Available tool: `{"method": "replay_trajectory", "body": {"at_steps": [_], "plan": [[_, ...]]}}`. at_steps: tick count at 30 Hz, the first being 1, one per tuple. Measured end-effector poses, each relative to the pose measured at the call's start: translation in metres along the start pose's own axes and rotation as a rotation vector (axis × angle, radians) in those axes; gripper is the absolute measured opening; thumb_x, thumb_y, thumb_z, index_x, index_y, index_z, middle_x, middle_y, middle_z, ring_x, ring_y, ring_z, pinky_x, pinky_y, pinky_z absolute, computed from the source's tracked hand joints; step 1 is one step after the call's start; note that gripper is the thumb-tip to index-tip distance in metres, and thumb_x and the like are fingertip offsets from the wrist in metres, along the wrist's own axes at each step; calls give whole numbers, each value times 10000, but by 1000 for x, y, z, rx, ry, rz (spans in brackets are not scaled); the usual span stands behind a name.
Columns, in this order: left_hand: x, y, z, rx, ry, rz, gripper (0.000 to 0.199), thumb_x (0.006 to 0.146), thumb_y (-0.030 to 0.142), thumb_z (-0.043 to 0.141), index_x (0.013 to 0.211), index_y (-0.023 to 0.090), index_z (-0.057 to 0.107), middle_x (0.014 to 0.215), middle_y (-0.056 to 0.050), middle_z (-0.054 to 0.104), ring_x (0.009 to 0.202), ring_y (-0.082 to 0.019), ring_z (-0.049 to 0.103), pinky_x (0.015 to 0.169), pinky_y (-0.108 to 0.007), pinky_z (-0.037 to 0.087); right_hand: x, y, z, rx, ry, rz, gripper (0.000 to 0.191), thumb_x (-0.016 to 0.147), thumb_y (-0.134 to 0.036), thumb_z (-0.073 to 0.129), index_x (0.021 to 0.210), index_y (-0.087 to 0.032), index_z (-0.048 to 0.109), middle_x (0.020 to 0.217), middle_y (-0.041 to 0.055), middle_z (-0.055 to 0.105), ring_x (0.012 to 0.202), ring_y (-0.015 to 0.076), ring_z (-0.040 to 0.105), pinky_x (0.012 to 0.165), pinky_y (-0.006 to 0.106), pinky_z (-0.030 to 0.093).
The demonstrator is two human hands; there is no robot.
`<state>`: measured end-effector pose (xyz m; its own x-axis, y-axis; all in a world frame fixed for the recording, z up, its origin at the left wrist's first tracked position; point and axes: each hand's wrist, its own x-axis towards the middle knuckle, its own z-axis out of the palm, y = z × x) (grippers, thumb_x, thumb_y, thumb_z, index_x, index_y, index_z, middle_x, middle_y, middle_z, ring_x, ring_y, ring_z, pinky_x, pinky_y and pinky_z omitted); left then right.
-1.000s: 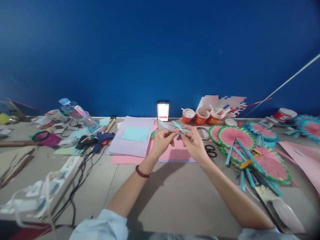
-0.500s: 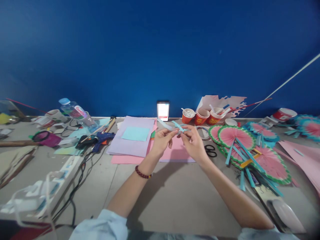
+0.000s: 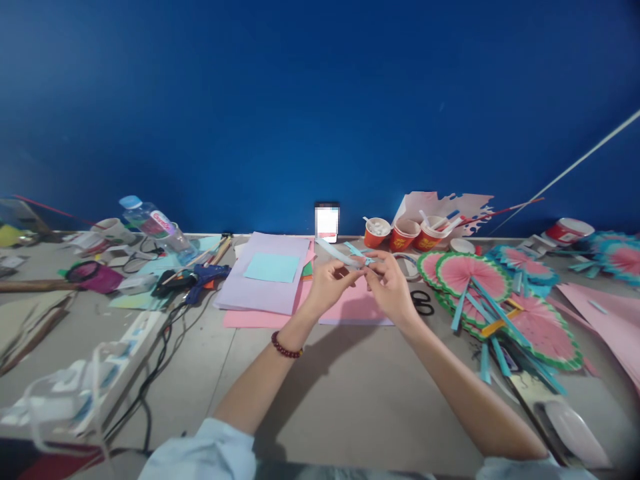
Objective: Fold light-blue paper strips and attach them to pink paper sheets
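So the thing to look at was the angle of those strips. The pale strip (image 3: 334, 251) stuck out from your fingertips toward the desk's far left corner, its long axis slanting back down to the right, with the loose end up near the phone (image 3: 327, 223). The short blue strip (image 3: 355, 249) poked out on roughly the same slant, further right, so the two ran close to side by side and came together at your fingertips.

Your right hand (image 3: 390, 288) was the nearer one to that meeting spot. Its index finger reached over it with the thumb underneath, and it looked pinched on the blue strip. Your left hand (image 3: 326, 288) had its thumb and finger in close, almost touching the right one's tips, with the pale strip passing just on the far side of its knuckles. Couldn't tell whether that left pinch had any paper in it, your own fingers hid it.

Both strips lay beyond the grip, on the side of the desk (image 3: 390, 400) edge by the wall (image 3: 320, 120), and your hands hung over the pink paper (image 3: 350, 308). Scissors (image 3: 423, 303) sat just right of your right wrist.
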<state>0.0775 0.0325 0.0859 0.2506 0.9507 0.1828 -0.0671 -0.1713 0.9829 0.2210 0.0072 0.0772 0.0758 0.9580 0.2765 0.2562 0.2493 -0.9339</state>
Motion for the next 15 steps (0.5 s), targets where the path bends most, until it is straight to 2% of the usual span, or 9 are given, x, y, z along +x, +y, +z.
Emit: {"method": "replay_trajectory", "body": {"at_steps": [3, 10, 15], "plan": [[0, 1, 1, -3, 33, -5, 229, 711, 373, 727, 806, 166, 752, 766, -49, 711, 524, -90, 542, 503, -217, 484, -2, -1, 1, 23, -12, 2, 245, 861, -333, 522, 1077, -230, 473, 725, -16, 625, 558, 124, 521, 533, 254, 397], [2, 1, -1, -56, 114, -31, 215, 704, 362, 727, 784, 164, 757, 695, -33, 697, 495, -78, 505, 457, -201, 458, -4, -6, 5, 95, -62, -6, 216, 877, -333, 509, 1063, -239, 453, 706, -30, 605, 583, 139, 558, 574, 274, 421], [-1, -2, -1, 46, 135, 44, 193, 729, 355, 708, 729, 165, 743, 571, -10, 638, 494, -98, 523, 473, -215, 471, -3, -6, 3, 38, -46, 10, 217, 872, -312, 511, 1070, -241, 456, 687, -38, 609, 538, 129, 539, 557, 266, 403]]}}
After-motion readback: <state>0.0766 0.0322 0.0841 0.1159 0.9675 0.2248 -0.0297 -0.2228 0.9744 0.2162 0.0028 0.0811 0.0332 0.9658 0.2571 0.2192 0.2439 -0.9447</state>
